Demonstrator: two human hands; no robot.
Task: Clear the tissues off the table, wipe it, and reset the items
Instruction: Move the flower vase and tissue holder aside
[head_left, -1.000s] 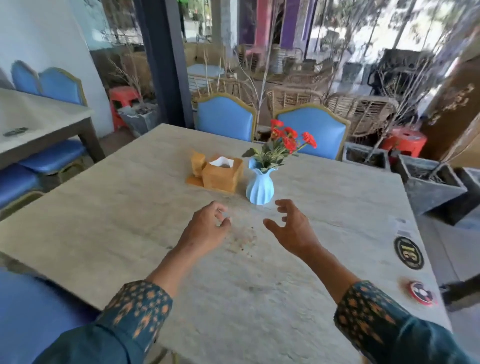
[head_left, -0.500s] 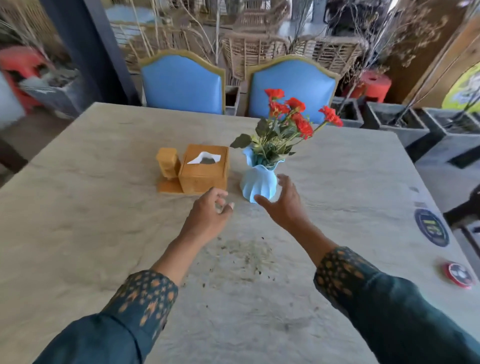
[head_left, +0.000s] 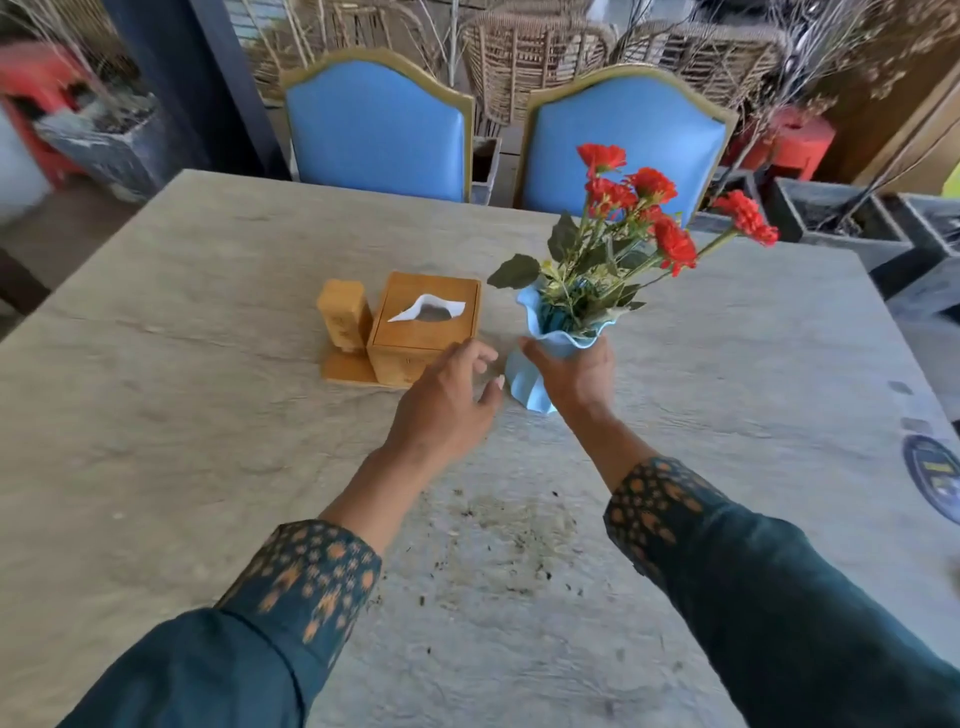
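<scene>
Two blue chairs (head_left: 379, 130) stand at the far edge of the pale stone tabletop (head_left: 156, 441), behind the wooden tissue box (head_left: 423, 327). Right of the tissue box, the right hand (head_left: 574, 376) curls round the pale blue vase (head_left: 540, 358) of red flowers (head_left: 654, 208), which tilts rightward. Just in front of the tissue box, the left hand (head_left: 441, 405) hovers with fingers loosely spread, holding nothing. Dark crumbs (head_left: 509, 540) lie scattered well in front of the tissue box, between the forearms.
</scene>
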